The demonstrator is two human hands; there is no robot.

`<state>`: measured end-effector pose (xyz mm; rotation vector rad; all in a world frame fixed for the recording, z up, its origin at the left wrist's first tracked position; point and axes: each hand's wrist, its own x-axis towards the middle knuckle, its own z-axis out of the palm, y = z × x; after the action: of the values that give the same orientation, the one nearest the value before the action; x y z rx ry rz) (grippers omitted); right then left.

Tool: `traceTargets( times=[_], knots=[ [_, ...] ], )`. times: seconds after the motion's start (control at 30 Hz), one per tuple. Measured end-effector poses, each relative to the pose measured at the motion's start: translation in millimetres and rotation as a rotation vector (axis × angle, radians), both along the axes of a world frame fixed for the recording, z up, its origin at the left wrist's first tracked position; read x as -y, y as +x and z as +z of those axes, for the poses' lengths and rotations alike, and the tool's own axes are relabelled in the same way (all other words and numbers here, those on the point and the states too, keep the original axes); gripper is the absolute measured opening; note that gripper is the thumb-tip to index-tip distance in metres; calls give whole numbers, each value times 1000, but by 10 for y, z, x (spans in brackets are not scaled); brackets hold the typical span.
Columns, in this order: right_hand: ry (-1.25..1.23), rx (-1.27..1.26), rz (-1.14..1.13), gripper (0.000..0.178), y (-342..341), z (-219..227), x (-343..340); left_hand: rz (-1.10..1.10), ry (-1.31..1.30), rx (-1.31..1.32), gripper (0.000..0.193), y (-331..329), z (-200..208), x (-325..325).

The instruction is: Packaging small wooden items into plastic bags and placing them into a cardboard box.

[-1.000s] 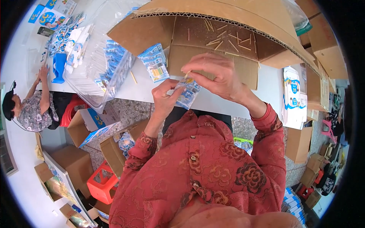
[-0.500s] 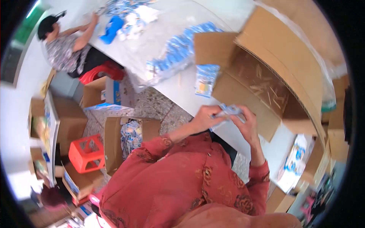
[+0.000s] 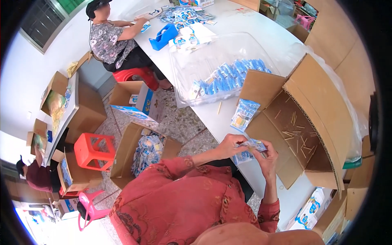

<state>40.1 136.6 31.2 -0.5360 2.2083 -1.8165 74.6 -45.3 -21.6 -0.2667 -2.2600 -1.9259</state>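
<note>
Both hands hold a small clear plastic packet with blue markings [image 3: 245, 157] above the table's near edge. My left hand [image 3: 228, 148] pinches its upper left part with thumb and finger. The fingertips of my right hand [image 3: 267, 159] grip its right side; fingers partly hide what is inside. Just beyond, another blue-striped clear packet [image 3: 245, 115] lies on the table against a cardboard flap. To the right, an open cardboard box [image 3: 322, 102] lies on its side with several thin pale sticks [image 3: 295, 134] inside.
A clear plastic tray [image 3: 183, 65] of blue-striped packets [image 3: 232, 77] stands farther along the table [image 3: 204, 116], near a blue tape dispenser [image 3: 164, 36]. A co-worker [image 3: 112, 36] sits at the far left. On the floor are a box of packets [image 3: 147, 153] and a red stool [image 3: 94, 151].
The whole view has shifted, so the table and boxes appear lower and farther right. Both hands still hold the packet, with its blue-marked part now more visible between them.
</note>
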Motion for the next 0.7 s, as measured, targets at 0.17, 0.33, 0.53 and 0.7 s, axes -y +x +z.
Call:
traceTargets(
  times=[0.17,0.33,0.53,0.7],
  knots=[
    [77,20,80,20,-59,-122,20,-30,92,91,16,14,-15,58],
    [85,-11,92,17,-75,-137,59,-7,170,63,20,23,41,63],
    [148,-69,93,16,-41,-109,96,-4,2,-11,17,2,2,133],
    [146,-101,68,19,-16,-61,116,3,12,-32,16,20,-9,120]
  ],
)
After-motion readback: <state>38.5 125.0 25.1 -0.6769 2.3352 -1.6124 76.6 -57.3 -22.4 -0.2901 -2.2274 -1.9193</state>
